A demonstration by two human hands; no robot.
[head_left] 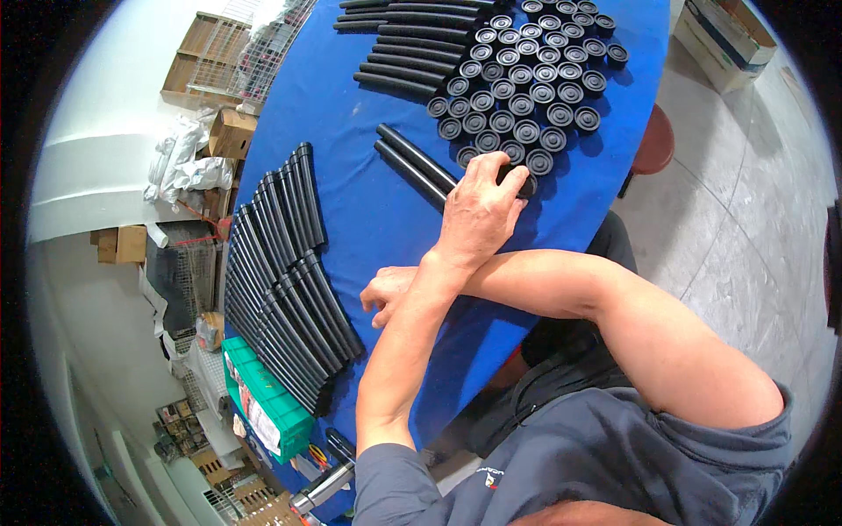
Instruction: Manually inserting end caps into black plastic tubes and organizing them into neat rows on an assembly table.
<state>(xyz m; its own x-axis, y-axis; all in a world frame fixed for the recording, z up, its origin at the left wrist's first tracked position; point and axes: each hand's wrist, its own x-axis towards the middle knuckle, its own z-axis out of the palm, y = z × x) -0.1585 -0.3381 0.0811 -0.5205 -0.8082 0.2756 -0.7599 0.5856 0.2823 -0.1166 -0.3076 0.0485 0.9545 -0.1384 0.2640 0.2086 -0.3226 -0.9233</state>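
My forearms cross over the blue tablecloth, the left one on top. My left hand (480, 200) is at the near edge of a group of black round caps (526, 131), its fingers bent and closed round a cap (528, 186) that they partly cover. Two black tubes (412, 162) lie side by side, their near ends running under that hand. My right hand (388, 292) rests low over the cloth, partly hidden by my left forearm. Its visible fingers are loosely curled and apart, with nothing seen in them. Left of it lie rows of black tubes (285, 272).
Black foam-like sleeves (412, 61) lie at the far side of the table. A green crate (263, 394) stands at the left edge, near a metal-barrelled tool (323, 486). A red stool (653, 140) and an open carton (724, 44) are on the floor at right.
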